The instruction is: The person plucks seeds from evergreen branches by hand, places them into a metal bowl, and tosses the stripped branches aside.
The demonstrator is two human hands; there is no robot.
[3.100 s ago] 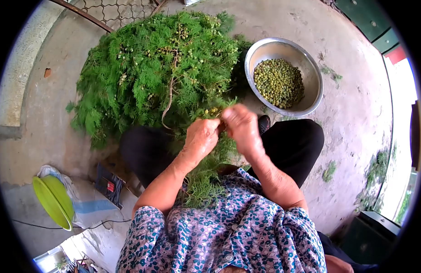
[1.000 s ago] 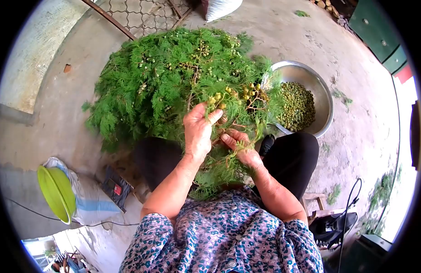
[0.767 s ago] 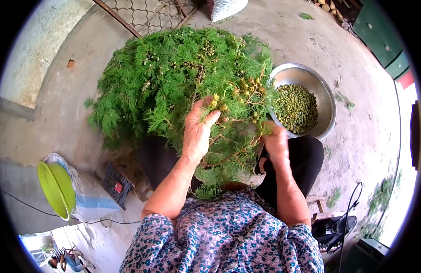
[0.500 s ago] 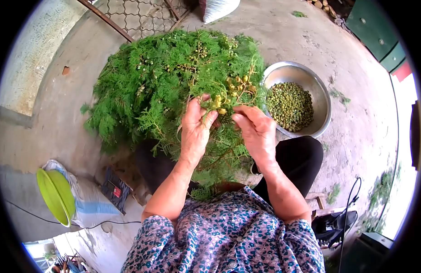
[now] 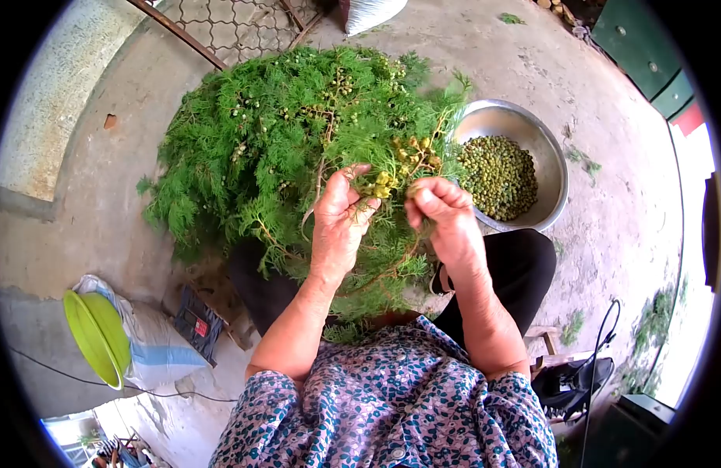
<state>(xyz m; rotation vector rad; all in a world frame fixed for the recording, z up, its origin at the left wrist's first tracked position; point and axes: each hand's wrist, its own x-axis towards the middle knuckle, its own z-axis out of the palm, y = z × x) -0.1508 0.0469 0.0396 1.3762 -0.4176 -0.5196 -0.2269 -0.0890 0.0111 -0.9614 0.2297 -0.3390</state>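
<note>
Leafy branch (image 5: 411,160) across the lap, beside the steel basin (image 5: 549,175); left hand (image 5: 335,226) pinching its yellow-green cones, right hand (image 5: 450,222) just apart, fingers curled, contents unclear; likely light, springy, best steadied by the woody stem.

The bowl (image 5: 543,144) is shiny metal and looks smooth. The little cones (image 5: 497,178) inside the bowl look dull and bumpy. Left of the bowl, the evergreen branches (image 5: 235,148) look feathery and matt. The floor (image 5: 485,70) around the bowl is dull, a bit rough concrete. Far to the lower left of the bowl, the lime-green basin (image 5: 95,335) is smooth, slightly shiny plastic. Below the bowl, the flowered shirt (image 5: 376,382) is crinkly cloth and the black trousers (image 5: 524,269) are matt cloth.
</note>
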